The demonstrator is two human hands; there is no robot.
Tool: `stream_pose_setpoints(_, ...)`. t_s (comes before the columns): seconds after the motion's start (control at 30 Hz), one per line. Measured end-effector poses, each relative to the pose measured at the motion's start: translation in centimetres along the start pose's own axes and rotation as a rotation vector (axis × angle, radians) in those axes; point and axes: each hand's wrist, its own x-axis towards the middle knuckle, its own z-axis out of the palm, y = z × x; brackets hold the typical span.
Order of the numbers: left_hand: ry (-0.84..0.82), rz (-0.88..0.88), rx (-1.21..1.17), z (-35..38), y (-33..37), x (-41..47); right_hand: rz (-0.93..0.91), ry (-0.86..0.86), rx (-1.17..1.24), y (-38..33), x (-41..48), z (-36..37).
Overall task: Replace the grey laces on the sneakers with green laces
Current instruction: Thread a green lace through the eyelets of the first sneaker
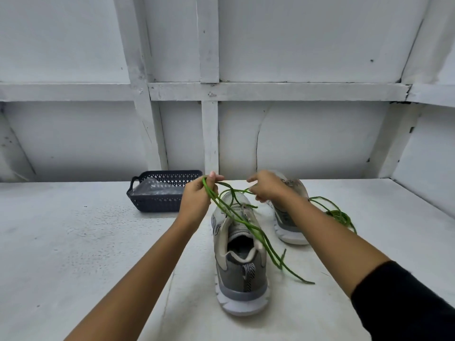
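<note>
Overhead, left hand (197,196) fingers pinching green lace (248,223) strands, right hand (267,188) fingers closed on same lace, above near sneaker (240,262), second sneaker (288,217) beyond, dark basket (160,190) on table (73,242).

A plain, bare workroom or storage corner: a white-painted panelled wall (295,57) with crossing battens, a rough white table (73,242), and a dark plastic basket (157,200).

Near shoe (240,262) centre of tabletop (73,242), heel toward camera. Second shoe (288,217) behind-right of it. Basket (160,195) behind-left, by the wall (307,139). Loose lace (341,215) right of second shoe. Lace (248,225) in both hands drapes over near shoe.
</note>
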Motion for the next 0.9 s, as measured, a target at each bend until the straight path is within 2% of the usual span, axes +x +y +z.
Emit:
stream_pose_setpoints(0.1,-0.015,0.003,-0.019,-0.4,0.3,-0.1,-0.001,-0.066,-0.279,0.7,1.1,1.4)
stream_pose_setpoints(0.33,-0.047,0.002,-0.018,-0.7,0.9,-0.1,-0.05,-0.113,-0.486,0.2,2.0,2.6)
stream_pose_setpoints(0.43,-0.043,0.009,-0.006,-1.0,1.0,0.1,-0.048,-0.088,-0.38,-0.9,2.7,1.7)
stream_pose_setpoints(0.57,-0.032,0.023,0.003,-0.9,1.0,0.4,-0.187,-0.058,-0.325,-3.5,2.4,-1.5)
stream_pose_setpoints(0.67,-0.045,0.027,0.009,-0.4,1.2,0.4,-0.247,-0.075,-0.021,-5.5,1.0,-4.1)
stream_pose_setpoints(0.77,-0.055,0.075,0.045,-0.1,1.3,0.4,-0.247,-0.203,0.209,-7.3,-0.9,-4.8)
stream_pose_setpoints(0.9,-0.048,0.156,0.086,0.4,1.5,0.2,-0.288,-0.261,0.038,-7.1,-2.4,-3.3)
